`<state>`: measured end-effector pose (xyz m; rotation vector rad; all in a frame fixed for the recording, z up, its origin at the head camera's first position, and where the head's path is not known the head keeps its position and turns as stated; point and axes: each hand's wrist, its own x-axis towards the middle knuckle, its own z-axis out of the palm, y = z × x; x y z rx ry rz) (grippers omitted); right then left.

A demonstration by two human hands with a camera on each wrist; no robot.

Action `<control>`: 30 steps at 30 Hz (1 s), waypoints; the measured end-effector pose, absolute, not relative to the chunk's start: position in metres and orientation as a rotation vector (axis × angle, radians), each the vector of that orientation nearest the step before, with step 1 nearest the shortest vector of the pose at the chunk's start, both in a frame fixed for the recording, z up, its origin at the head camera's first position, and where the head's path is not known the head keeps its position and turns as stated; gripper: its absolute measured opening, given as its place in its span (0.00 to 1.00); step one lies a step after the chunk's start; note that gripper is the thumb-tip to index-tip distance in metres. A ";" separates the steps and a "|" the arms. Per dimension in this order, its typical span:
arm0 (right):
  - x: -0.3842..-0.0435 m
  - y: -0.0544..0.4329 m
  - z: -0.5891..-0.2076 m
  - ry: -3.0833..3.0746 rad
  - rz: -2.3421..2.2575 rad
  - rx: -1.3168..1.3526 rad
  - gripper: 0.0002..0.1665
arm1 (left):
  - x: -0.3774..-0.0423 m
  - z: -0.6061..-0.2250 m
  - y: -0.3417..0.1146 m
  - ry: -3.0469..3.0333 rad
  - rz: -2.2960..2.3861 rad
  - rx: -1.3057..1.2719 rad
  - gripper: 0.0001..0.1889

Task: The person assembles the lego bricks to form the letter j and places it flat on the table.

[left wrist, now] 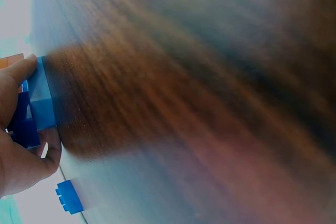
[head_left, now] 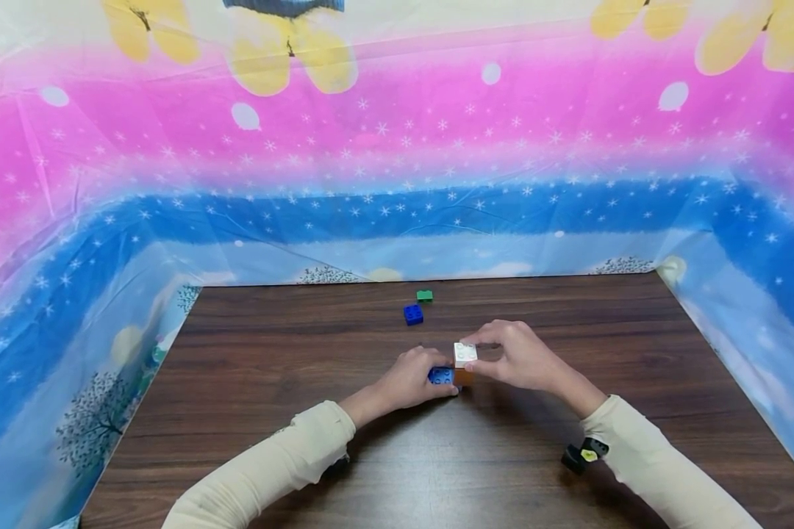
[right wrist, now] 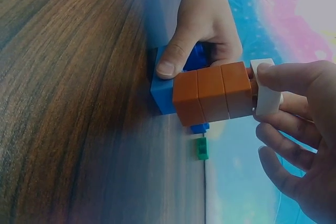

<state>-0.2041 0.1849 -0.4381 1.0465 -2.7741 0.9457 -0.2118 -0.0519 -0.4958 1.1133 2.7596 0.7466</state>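
Observation:
On the table stands a joined block build. Its base is a light blue brick (right wrist: 163, 92) with a dark blue brick (right wrist: 196, 59) on it, and beside that rises a stack of three orange bricks (right wrist: 212, 95). My left hand (head_left: 410, 376) grips the blue part, thumb on the near side and fingers on the far side. Between thumb and fingers of my right hand (head_left: 519, 356) is a white brick (head_left: 465, 354), pinched right at the top of the orange stack. Orange studs show in a narrow gap under the white brick in the right wrist view.
Beyond the hands lie a loose dark blue brick (head_left: 413, 314) and a green brick (head_left: 424, 296), near the far edge of the brown wooden table (head_left: 291, 338). A patterned cloth (head_left: 397, 162) hangs behind the table and along its sides.

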 end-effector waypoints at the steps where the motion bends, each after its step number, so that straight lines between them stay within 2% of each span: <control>1: -0.204 0.185 -0.438 -2.773 0.944 1.049 0.20 | -0.212 -0.496 -0.052 2.760 0.748 1.114 0.20; 30: -0.202 0.187 -0.441 -2.700 0.949 1.012 0.20 | -0.211 -0.495 -0.053 2.764 0.746 1.109 0.22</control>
